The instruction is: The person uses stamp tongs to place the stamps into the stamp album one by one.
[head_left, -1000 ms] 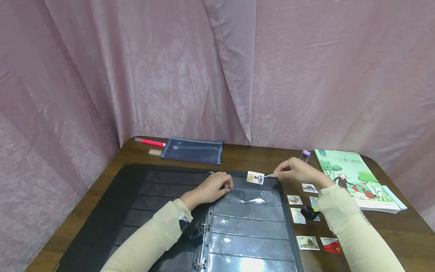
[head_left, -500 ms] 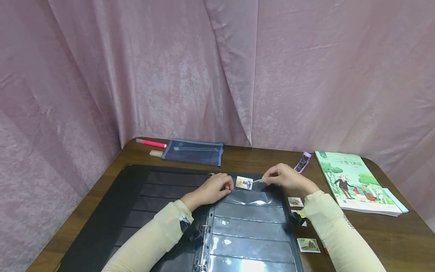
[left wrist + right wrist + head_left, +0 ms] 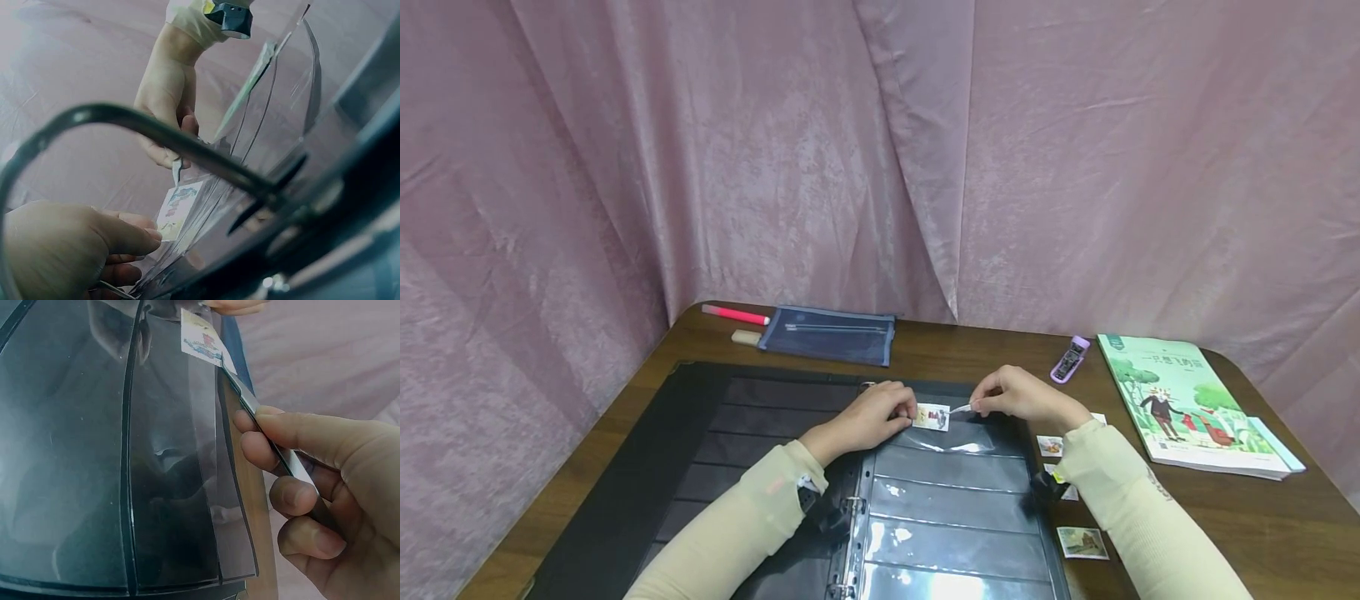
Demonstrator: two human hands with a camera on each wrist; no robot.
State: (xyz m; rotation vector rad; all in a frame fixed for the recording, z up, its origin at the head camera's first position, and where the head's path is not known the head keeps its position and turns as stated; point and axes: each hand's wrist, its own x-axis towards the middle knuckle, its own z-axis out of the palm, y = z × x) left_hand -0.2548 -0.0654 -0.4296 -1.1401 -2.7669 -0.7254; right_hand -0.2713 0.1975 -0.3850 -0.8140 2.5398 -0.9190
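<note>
— Holding what in the right hand (image 3: 1022,394)?
— Pinching a pair of metal tweezers (image 3: 294,464) between thumb and fingertips, curling the other fingers along the handle.
— And gripping what at the tips?
— Gripping a small picture stamp (image 3: 932,417) by the edge nearest the right hand.
— Held where?
— At the top pocket (image 3: 970,437) of a clear page (image 3: 955,508), towards the far end of an open black binder (image 3: 700,400). Inside the pocket or only against the plastic? Cannot tell.
— And with the left hand (image 3: 865,414)?
— Placed at the opposite edge of the stamp, bending the fingers and holding thumb and forefinger close together by one corner. Pinching plastic, paper or nothing between? Cannot tell.
— And round about?
— To the right of the binder, on the wooden table (image 3: 977,350), loose stamps (image 3: 1082,542), partly hidden by the right sleeve (image 3: 1120,475).
— Farther back?
— Beyond the binder, a blue pencil case (image 3: 827,336), with a red pen (image 3: 735,314) and a pale block (image 3: 746,337) just beside. Over to the right, a small purple-edged case (image 3: 1070,360), near a green picture book (image 3: 1187,400). Behind everything, a pink curtain (image 3: 820,150).
</note>
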